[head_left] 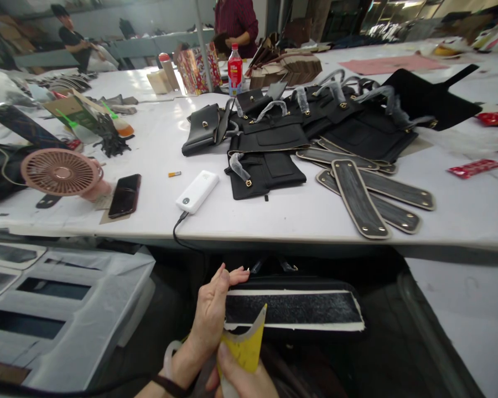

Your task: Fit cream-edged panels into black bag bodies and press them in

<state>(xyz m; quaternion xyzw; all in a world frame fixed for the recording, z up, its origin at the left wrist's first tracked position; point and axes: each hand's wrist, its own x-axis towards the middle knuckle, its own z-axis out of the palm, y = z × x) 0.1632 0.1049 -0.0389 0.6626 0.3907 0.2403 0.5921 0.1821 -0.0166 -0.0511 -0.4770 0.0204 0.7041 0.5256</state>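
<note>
In the head view a black bag (pixel 290 279) lies at the table's front edge, its long face up. On that face is a black textured strip (pixel 290 309) with white borders. My left hand (pixel 213 309) holds the bag's left end, with its fingers over the far edge. The yellow scraper-like piece (pixel 249 345), with a concave edge and a pale lower part, is in my right hand (pixel 243 378), closed around it. Its pointed tip overlaps the strip in view; whether it touches cannot be told.
Black bags (pixel 265 132) and several long dark panels with pale edges (pixel 361 199) lie on the white table (pixel 274 221). A white power bank (pixel 198 192), phone (pixel 125 195) and pink fan (pixel 62 172) are leftward. Two people are beyond; a covered stack (pixel 116 276) stands lower left.
</note>
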